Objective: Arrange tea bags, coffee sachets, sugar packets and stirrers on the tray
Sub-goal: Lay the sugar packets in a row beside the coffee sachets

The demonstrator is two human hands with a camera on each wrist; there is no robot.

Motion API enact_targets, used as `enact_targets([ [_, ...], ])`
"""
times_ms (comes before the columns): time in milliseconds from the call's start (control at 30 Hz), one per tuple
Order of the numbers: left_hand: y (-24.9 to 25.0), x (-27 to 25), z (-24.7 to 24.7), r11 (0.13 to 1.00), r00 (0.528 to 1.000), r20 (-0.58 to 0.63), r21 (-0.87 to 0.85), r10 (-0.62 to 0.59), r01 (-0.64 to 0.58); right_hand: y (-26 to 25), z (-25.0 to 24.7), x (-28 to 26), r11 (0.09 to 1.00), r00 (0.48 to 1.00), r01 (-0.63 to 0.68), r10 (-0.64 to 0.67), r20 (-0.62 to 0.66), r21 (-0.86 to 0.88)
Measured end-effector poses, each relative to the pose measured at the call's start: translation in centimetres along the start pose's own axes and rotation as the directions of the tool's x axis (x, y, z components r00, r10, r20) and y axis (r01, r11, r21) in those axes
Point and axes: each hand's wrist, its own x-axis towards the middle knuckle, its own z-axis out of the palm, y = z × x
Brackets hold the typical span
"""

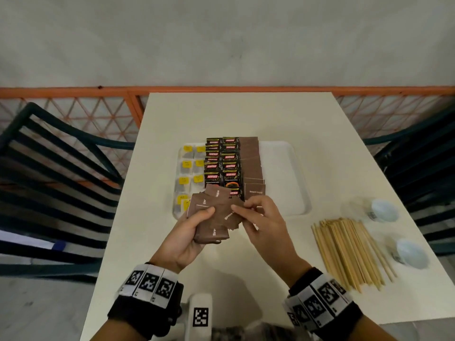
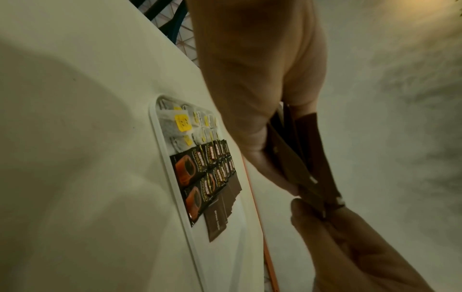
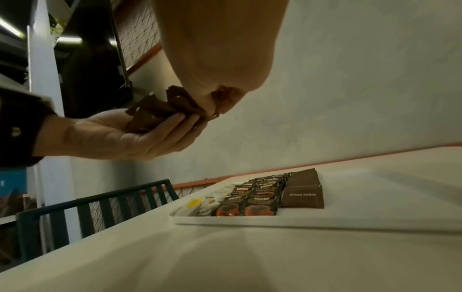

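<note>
My left hand (image 1: 194,232) holds a fanned stack of brown sugar packets (image 1: 213,212) just in front of the white tray (image 1: 290,183). My right hand (image 1: 256,212) pinches the edge of one packet in that stack. On the tray lie tea bags with yellow tags (image 1: 189,178) at the left, two rows of black coffee sachets (image 1: 221,163) in the middle and a column of brown sugar packets (image 1: 251,163) beside them. The tray's right part is bare. Wooden stirrers (image 1: 349,249) lie in a loose bundle on the table at the right.
Two small pale cups (image 1: 384,210) (image 1: 411,252) lie on their sides right of the stirrers. Dark green chairs (image 1: 49,173) stand at both sides of the cream table (image 1: 221,114). An orange mesh railing (image 1: 98,112) runs behind it.
</note>
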Motion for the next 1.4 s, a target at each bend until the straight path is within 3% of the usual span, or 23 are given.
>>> enact_targets([
  [200, 0.3, 0.4, 0.6, 1.0, 1.0, -0.014, 0.005, 0.015, -0.015, 0.5, -1.0, 0.4, 0.986, 0.988, 0.144, -0.138, 0.073, -0.083],
  [333, 0.1, 0.5, 1.1, 0.999, 0.998, -0.05, 0.038, 0.04, -0.039, 0.7, -1.7, 0.9, 0.975, 0.977, 0.162, -0.137, 0.165, -0.15],
  [400, -0.4, 0.6, 1.2, 0.999, 0.996, -0.08, 0.028, 0.046, -0.044, 0.6, -1.9, 1.0, 0.993, 0.97, 0.086, -0.066, 0.236, -0.078],
  [467, -0.9, 0.7, 1.1, 0.999, 0.992, -0.117, 0.011, 0.044, -0.043, 0.6, -2.4, 1.3, 0.982, 0.945, -0.171, 0.139, 0.296, 0.085],
  [567, -1.5, 0.6, 0.7, 0.999, 0.988, -0.151, 0.012, 0.035, -0.033, 2.4, -2.5, 1.1, 0.811, 0.847, -0.509, 0.413, 0.334, 0.288],
  [633, -1.6, 0.5, 0.2, 0.999, 0.985, -0.168, 0.036, 0.041, -0.035, 4.5, -2.4, 1.0, 0.655, 0.742, -0.67, 0.577, 0.341, 0.35],
  [767, -1.4, 0.5, -1.0, 0.996, 0.974, -0.215, 0.062, 0.073, -0.061, 8.8, -1.5, 1.1, 0.421, 0.509, -0.856, 0.787, 0.349, 0.301],
  [867, -1.1, 0.4, -1.6, 0.994, 0.967, -0.231, 0.048, 0.102, -0.094, 10.9, -0.3, 1.8, 0.346, 0.417, -0.906, 0.824, 0.382, 0.244],
  [967, -1.1, 0.4, -2.0, 0.993, 0.962, -0.246, 0.04, 0.116, -0.11, 11.7, 1.1, 2.4, 0.382, 0.406, -0.913, 0.832, 0.377, 0.14],
  [1100, -1.2, 0.4, -2.1, 0.993, 0.963, -0.243, 0.042, 0.119, -0.112, 11.8, 2.0, 2.9, 0.453, 0.433, -0.891, 0.828, 0.356, 0.028],
  [1267, -1.2, 0.5, -2.3, 0.993, 0.963, -0.244, 0.043, 0.116, -0.109, 11.7, 2.2, 3.4, 0.552, 0.52, -0.834, 0.79, 0.325, -0.006],
  [1400, -1.3, 0.5, -1.8, 0.995, 0.97, -0.222, 0.034, 0.102, -0.097, 11.6, 2.3, 3.4, 0.577, 0.553, -0.816, 0.772, 0.313, 0.019],
])
